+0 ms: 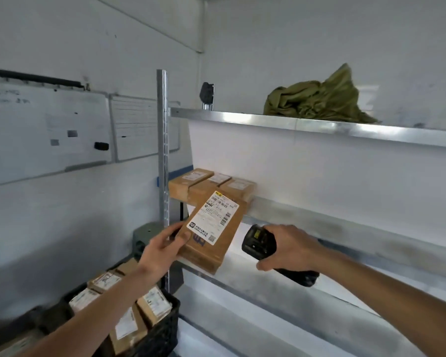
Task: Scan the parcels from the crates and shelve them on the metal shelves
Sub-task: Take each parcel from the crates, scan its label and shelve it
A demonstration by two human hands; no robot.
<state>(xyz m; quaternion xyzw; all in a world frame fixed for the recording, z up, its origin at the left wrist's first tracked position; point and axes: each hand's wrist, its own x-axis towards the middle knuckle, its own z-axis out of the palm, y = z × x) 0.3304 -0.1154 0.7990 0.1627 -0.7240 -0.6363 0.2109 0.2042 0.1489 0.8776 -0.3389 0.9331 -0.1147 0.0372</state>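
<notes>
My left hand (162, 249) grips a brown cardboard parcel (211, 243) by its lower left corner, thumb on top beside the white shipping label. The parcel is tilted, held in front of the middle metal shelf (319, 222). My right hand (291, 247) holds a black handheld scanner (259, 242) just right of the parcel, its head turned toward the parcel. Three brown parcels (211, 185) lie side by side at the left end of the middle shelf. A black crate (165, 331) at lower left holds several labelled parcels (153, 304).
A metal upright post (162, 150) stands at the shelf's left end. The top shelf (319, 124) carries a crumpled green sack (317, 99) and a small dark object (207, 92). Whiteboards (49, 130) hang on the left wall. A lower shelf (268, 300) runs beneath my hands.
</notes>
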